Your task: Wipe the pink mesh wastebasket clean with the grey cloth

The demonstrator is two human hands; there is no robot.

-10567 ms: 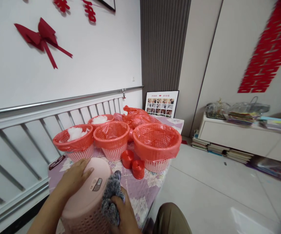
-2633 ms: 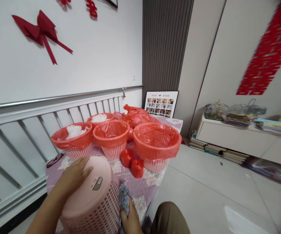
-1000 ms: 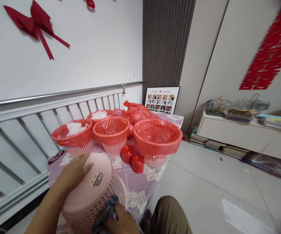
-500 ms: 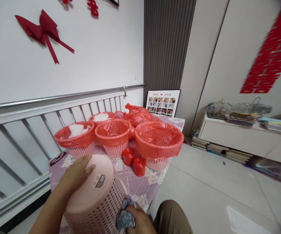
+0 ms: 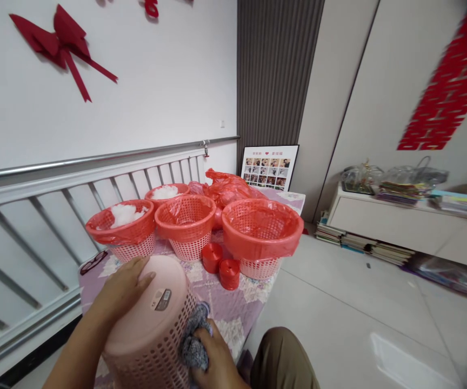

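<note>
A pink perforated basket (image 5: 152, 324) is tilted in front of me, its solid base with a small label facing up. Across the base's upper left lies my left hand (image 5: 126, 289), thumb apart from the fingers, steadying the basket. My right hand (image 5: 215, 351) grips a grey, fluffy cloth (image 5: 195, 337) and presses it against the basket's perforated right side. Just beyond are two red ribbon rolls, one (image 5: 212, 257) slightly behind the other (image 5: 229, 274), on the purple floral tablecloth (image 5: 253, 308).
Behind stand baskets lined with red bags: two with white filling (image 5: 126, 216) (image 5: 165, 193), a middle one (image 5: 188, 248) and a large one (image 5: 261, 259). Red plastic bags (image 5: 233, 186) lie behind them. Glasses (image 5: 93, 262) rest at the left edge, near a white radiator (image 5: 34, 248).
My right hand and the cloth have moved left and slightly up along the basket's side. My left hand keeps its place on the base. The whole view has shifted slightly.
</note>
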